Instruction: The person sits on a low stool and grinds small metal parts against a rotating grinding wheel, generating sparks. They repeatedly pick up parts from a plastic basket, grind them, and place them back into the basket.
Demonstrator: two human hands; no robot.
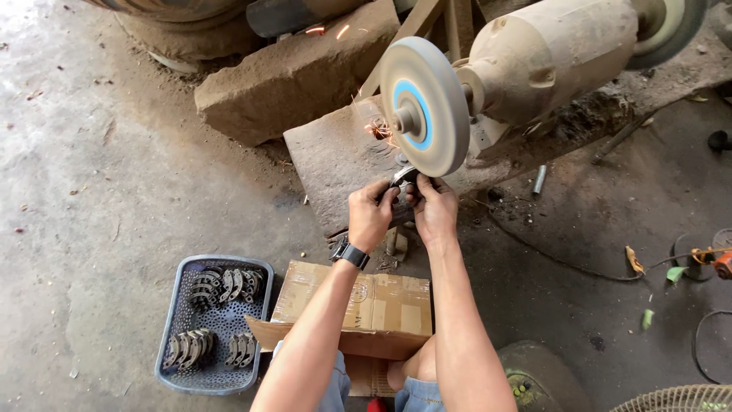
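Curved metal piece held to the grinding wheel, sparks flying.

Nearest, a cardboard box and a blue tray hold similar pieces, seemingly waiting or done. Beyond, left hand and right hand both clench the curved piece against the wheel; grinding looks underway.

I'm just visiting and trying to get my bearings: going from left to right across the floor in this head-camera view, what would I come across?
Blue plastic tray of curved metal parts → cardboard box → left hand and right hand pressing a small metal piece against the grinding wheel → metal rod → orange tool at the far right edge.
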